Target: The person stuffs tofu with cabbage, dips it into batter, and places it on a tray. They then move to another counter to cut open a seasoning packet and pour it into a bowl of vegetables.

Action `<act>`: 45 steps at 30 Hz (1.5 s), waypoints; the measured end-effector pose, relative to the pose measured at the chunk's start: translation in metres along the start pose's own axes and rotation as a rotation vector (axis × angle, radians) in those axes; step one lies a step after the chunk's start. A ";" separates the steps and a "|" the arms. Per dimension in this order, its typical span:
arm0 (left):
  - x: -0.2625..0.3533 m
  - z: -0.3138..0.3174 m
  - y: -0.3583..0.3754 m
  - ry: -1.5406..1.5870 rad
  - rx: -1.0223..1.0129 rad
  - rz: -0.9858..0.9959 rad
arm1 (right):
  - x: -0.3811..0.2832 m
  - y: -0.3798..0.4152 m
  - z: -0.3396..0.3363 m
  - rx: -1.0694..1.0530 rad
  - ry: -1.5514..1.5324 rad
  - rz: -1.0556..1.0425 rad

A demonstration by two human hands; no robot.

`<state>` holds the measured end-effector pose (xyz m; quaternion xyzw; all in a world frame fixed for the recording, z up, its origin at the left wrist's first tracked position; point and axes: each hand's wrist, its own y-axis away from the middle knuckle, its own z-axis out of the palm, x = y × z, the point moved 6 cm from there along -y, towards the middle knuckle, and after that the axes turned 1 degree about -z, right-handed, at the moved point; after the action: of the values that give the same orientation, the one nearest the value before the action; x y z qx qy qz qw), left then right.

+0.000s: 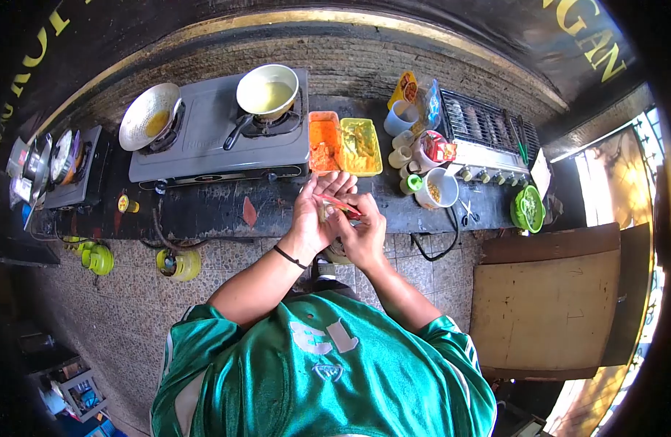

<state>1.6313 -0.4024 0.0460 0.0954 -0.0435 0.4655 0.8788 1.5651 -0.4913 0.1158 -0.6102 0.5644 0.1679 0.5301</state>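
In front of the dark worktop (226, 207), both hands meet at the counter edge, just below the two food trays. The left hand (313, 215) has its fingers extended upward and partly curled, cupping a small pale item that cannot be identified. The right hand (363, 231) has its fingers closed on a thin red stick-like object (339, 205), which lies slanted across the left palm; both hands touch it. A black band (289, 257) circles the left wrist. Directly behind the hands sit an orange rectangular plastic tray (324, 142) and a yellow rectangular plastic tray (360, 146), touching side by side. To their left stands a grey two-burner gas stove (211, 146), carrying a steel wok (150, 116) on one burner and a pale saucepan with yellowish liquid (267, 91) on the other. To the right of the trays stand white cups (402, 149), a white bowl (439, 188), and a metal grill unit (484, 131). A green bowl (528, 207) rests at the far right.
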 end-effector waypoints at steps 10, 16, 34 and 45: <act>-0.007 -0.010 -0.015 0.053 0.199 -0.029 | 0.020 0.011 -0.030 0.150 0.033 0.047; -0.012 -0.019 -0.023 0.071 0.191 -0.044 | 0.053 0.030 -0.047 0.025 -0.075 0.342; -0.007 -0.071 -0.025 0.107 0.273 0.062 | 0.291 0.083 -0.089 0.196 0.407 0.481; 0.023 -0.088 0.016 0.015 0.275 0.210 | 0.435 0.089 -0.076 0.207 0.291 0.847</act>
<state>1.6302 -0.3566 -0.0340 0.2063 0.0175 0.5572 0.8041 1.5911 -0.7589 -0.2451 -0.2867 0.8464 0.2254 0.3881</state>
